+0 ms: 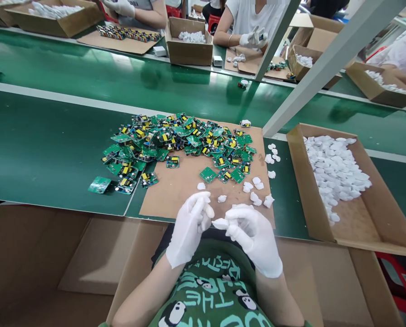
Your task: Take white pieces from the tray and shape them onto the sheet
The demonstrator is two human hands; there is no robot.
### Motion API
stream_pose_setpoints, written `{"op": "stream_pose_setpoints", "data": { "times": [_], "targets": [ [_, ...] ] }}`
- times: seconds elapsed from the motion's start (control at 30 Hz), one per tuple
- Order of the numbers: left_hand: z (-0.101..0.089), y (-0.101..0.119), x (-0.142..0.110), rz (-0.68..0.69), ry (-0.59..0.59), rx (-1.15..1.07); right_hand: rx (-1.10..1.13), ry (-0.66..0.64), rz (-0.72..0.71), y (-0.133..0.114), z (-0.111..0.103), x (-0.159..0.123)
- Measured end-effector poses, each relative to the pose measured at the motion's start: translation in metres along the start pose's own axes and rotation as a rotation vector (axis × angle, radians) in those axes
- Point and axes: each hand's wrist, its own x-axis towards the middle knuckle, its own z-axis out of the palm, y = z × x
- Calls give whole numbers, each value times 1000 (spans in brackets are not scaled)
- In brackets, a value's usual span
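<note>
An electronics assembly workshop: a heap of small green circuit boards [189,136], a long green surface [53,141], an open brown cardboard box [308,190] of small white pieces [339,168], a white-gloved co-worker [252,22] opposite.

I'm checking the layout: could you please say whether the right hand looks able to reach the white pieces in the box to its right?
Probably yes: the box is open-topped, though the right hand holds a white piece and must clear the left wall.
</note>
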Motion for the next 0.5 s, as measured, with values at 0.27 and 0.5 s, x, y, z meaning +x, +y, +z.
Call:
{"op": "stream_pose_setpoints", "data": {
  "times": [0.27,0.5],
  "targets": [
    [-13,10,6,71,11,72,236,-2,221,12,-19,-4],
    [-25,22,7,-97,-163,63,263,349,233,16,-68,-17]
  ]
}}
